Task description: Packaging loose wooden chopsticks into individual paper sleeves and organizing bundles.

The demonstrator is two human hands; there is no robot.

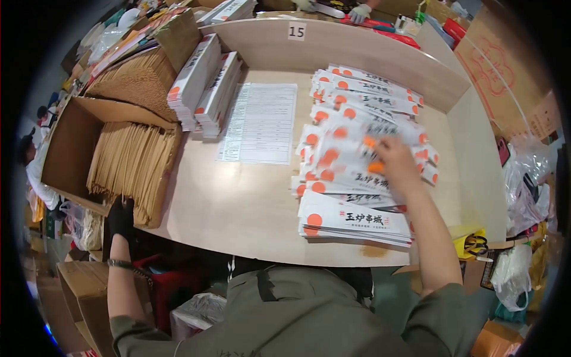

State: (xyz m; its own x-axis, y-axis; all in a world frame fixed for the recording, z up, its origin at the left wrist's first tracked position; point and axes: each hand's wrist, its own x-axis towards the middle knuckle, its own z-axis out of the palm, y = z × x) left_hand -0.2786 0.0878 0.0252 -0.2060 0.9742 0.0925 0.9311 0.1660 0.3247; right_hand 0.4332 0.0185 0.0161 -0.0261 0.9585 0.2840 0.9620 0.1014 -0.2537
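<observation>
My left hand [121, 219], in a black glove, is at the near end of an open cardboard box [71, 140]. Its fingers are closed at the lower ends of the thin tan wooden sticks [126, 163] packed inside, and one stick seems to run into the grip. My right hand [395, 159] is over overlapping white paper sleeves [383, 113] with orange dots and black lettering. Two orange-covered fingertips are apart, slightly blurred, with nothing visible between them. A neater pile of the same sleeves [357, 221] lies nearest me.
Two stacks of sleeves [193, 77] stand at the left rear of the table beside a printed sheet [262, 122]. More sticks fill a second box [134, 77] behind the first. Low walls [357, 44] border the table. Across the back, another person's gloved hand [360, 13] shows.
</observation>
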